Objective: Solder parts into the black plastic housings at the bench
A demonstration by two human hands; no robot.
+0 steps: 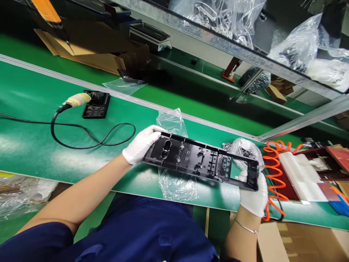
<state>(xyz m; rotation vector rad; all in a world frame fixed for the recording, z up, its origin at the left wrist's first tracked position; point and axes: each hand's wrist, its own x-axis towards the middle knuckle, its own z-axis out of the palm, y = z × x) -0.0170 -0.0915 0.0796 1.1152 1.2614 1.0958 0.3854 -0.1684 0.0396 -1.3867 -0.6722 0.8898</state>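
A long black plastic housing (191, 157) is held up over the green bench, its ribbed inner side facing me. My left hand (142, 144), in a white glove, grips its left end, thumb on the inner face. At the other end my right hand (255, 196), also gloved, is closed around the frame by the rectangular opening. Some of the right fingers show through that opening. Beneath the housing lies a clear plastic bag (178, 185), partly covered by it. Another clear bag (247, 149) with dark contents sits behind the right end.
A soldering-iron-like tool with a wrapped handle (77, 100) rests at a black tray (96, 105), its cable looping across the bench. On the right are an orange coiled hose (274, 178) and white foam sheets (302, 176). A metal shelf edge (218, 36) crosses above.
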